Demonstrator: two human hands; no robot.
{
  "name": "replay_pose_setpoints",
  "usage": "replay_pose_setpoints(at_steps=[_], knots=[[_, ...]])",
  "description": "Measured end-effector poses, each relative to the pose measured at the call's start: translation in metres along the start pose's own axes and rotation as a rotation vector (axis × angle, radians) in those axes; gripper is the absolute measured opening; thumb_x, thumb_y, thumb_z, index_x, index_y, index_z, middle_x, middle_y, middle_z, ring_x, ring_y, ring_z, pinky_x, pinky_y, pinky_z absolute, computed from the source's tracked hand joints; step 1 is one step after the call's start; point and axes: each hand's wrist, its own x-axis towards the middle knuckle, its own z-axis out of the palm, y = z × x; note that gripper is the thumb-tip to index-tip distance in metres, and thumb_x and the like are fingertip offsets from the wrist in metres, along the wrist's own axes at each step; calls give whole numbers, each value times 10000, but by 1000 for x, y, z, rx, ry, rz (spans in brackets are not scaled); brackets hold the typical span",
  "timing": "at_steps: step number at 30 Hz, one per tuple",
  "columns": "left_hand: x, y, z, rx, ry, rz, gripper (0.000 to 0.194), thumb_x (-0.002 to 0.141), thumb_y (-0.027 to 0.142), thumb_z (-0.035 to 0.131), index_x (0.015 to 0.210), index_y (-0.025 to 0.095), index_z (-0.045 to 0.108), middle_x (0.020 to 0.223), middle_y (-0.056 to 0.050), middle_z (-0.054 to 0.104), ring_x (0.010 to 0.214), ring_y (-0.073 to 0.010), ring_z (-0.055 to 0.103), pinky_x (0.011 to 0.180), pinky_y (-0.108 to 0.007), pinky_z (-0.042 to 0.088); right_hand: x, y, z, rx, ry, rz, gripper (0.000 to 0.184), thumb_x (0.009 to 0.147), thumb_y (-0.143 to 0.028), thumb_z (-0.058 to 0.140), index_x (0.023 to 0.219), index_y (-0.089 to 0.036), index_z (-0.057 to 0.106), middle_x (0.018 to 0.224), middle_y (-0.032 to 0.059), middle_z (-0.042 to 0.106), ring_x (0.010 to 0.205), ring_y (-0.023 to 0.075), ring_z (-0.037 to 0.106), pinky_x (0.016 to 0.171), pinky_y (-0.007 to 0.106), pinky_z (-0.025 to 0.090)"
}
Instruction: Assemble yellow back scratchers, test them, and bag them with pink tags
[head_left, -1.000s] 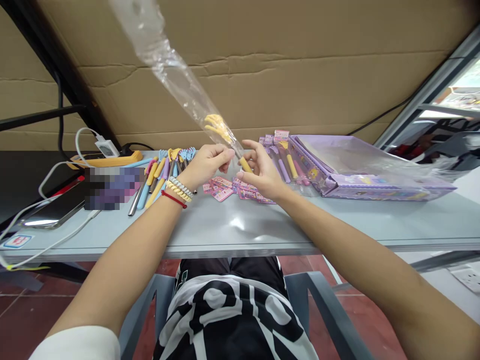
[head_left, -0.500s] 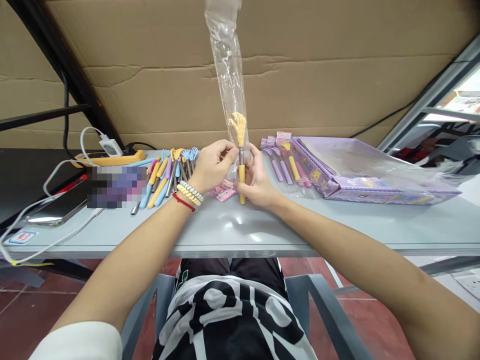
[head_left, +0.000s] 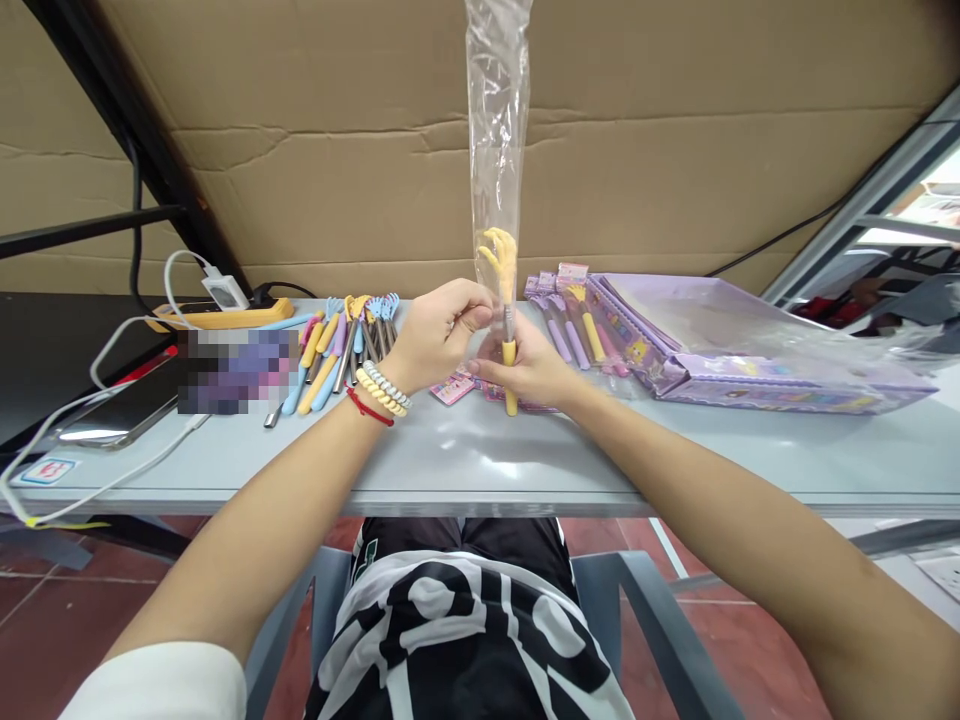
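Mid-frame: my right hand (head_left: pixel 538 372) grips yellow scratcher (head_left: pixel 505 268), left hand (head_left: pixel 439 335) pinches clear sleeve (head_left: pixel 498 150) around it. Sleeving step, likely; next needs steady hold.

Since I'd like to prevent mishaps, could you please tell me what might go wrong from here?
The clear sleeve might tear against the yellow hand-shaped stick inside it. The right grip could slip, letting the stick fall toward the pink cards. The left-wrist bracelets might catch the loose sticks lying close by.
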Motion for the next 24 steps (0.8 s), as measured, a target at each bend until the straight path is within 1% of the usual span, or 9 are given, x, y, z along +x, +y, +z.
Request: replay_pose_setpoints(at_steps=[2,4,8,10,12,16,19,21,24], knots=[[0,0,0,30,-12,16,257,974,334,447,811,175,567,850,-53,660,792,-152,607,743,-286,474,0,1,4,-24,12,1,628,735,-515,751,1112,-192,366,685,-40,470,538,101,468,474,233,389],[1,0,-1,39,-29,49,240,968,306,453,794,175,555,812,-46,646,751,-145,592,715,-279,467,2,4,9,-56,49,-38,639,740,-516,743,1125,-184,356,682,-42,456,544,102,456,497,240,383],[1,1,-1,20,-70,81,180,944,228,461,788,178,534,801,-42,637,735,-144,583,702,-278,467,3,7,12,-94,172,-155,634,723,-487,750,1108,-179,352,780,-10,465,669,116,477,592,248,408],[1,2,-1,27,-99,86,168,933,199,455,782,180,526,798,-40,633,728,-145,582,695,-279,468,3,7,8,-51,149,-185,621,700,-455,763,1084,-186,355,811,-5,451,691,110,464,593,236,398],[1,2,-2,31,-123,117,151,914,154,456,783,178,528,798,-35,635,729,-141,585,688,-268,466,1,7,0,4,37,-155,588,685,-398,763,1059,-189,361,792,-18,430,646,89,429,560,218,369],[1,1,-1,36,-169,163,165,904,107,436,798,174,543,832,-37,651,770,-137,602,715,-258,468,1,7,-23,-7,-292,51,440,656,-283,692,963,-169,398,740,-30,439,578,72,404,511,208,334],[0,1,-2,52,-194,129,166,918,125,419,815,177,539,870,-48,654,816,-151,611,755,-276,476,3,2,-39,-130,-443,142,267,605,-216,586,799,-160,412,659,-37,407,558,72,380,495,206,304],[0,1,-2,58,-196,113,151,924,135,417,832,176,530,897,-59,655,836,-157,612,763,-282,475,5,-6,-46,-262,-523,193,191,591,-197,553,704,-156,404,615,-37,385,548,69,357,489,206,282],[-1,1,-3,62,-193,101,144,936,152,413,839,175,517,916,-68,653,852,-161,613,765,-283,469,5,-17,-53,-462,-602,323,172,618,-194,604,710,-144,467,602,-34,443,532,72,393,495,208,311]])
